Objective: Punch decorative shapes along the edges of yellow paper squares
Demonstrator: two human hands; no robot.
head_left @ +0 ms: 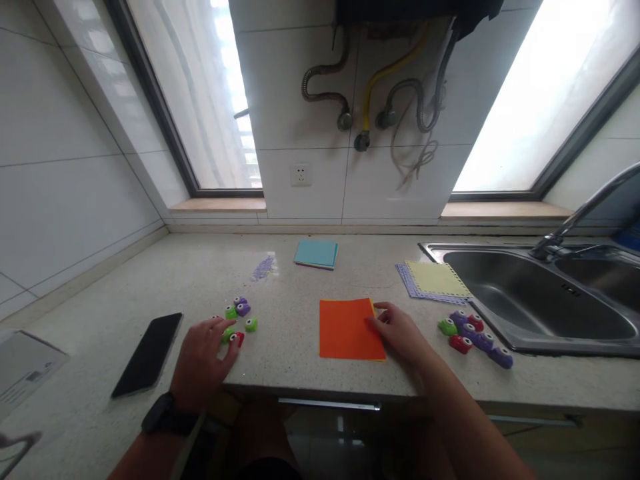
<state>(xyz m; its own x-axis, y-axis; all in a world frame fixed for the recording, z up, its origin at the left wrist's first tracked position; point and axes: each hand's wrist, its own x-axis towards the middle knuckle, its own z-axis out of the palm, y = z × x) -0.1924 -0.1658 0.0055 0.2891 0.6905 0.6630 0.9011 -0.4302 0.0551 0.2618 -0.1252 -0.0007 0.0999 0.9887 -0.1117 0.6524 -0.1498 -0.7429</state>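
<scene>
My left hand [206, 353] reaches over a cluster of small plastic toys with round eyes, its fingers spread. The thumb is beside a red eyed toy [237, 339], and a green eyed toy [227, 335] lies between thumb and fingers. Other green and purple eyed toys [242, 308] sit just beyond the fingertips. At its right edge, orange paper [349, 330] is pinched by my right hand [400, 333], thumb on top. A yellow sheet shows along the border underneath. The paper lies flat on the counter [295, 370].
A black phone [149, 355] lies left of my left hand. Blue cards [316, 254] are stacked behind the orange paper. Yellow and purple cards [436, 280] rest by the sink [505, 293]. More eyed toys [473, 332] are grouped at right. A white box [25, 370] stands far left.
</scene>
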